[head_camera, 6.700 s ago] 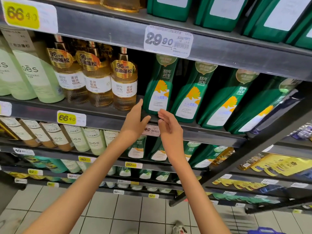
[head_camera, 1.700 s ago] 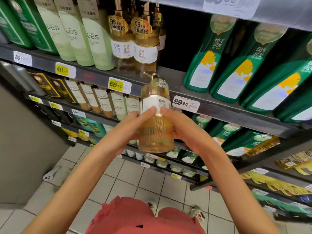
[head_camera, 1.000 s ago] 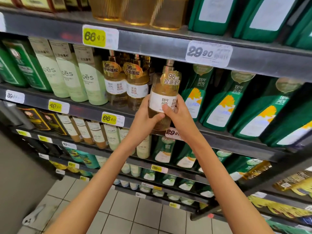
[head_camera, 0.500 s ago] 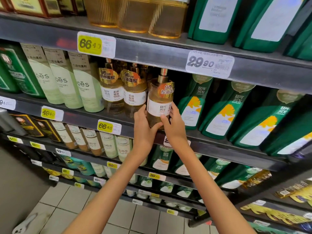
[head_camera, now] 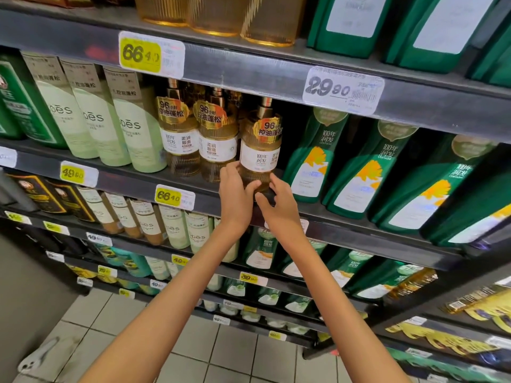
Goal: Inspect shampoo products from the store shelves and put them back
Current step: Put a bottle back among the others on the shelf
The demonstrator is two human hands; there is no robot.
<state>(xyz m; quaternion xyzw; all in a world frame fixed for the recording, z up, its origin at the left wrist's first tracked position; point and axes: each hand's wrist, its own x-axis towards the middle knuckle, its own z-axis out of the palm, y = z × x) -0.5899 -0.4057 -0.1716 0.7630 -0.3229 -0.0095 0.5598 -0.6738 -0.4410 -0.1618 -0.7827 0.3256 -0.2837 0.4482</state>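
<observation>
Amber bottle stands upright at the front edge of the shelf, just right of two twin bottles and left of the green bottles. My left hand grips its lower part, thumb across the front. My right hand is loosely spread, fingertips touching the base.

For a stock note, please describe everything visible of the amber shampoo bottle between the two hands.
The amber shampoo bottle looks like clear ribbed plastic with golden liquid, a gold pump neck, a white label and an orange-gold sticker reading 96. It stands upright at the front of the shelf, between a matching bottle and a green bottle. The left hand grips its base; the right hand touches its lower right side.
</observation>
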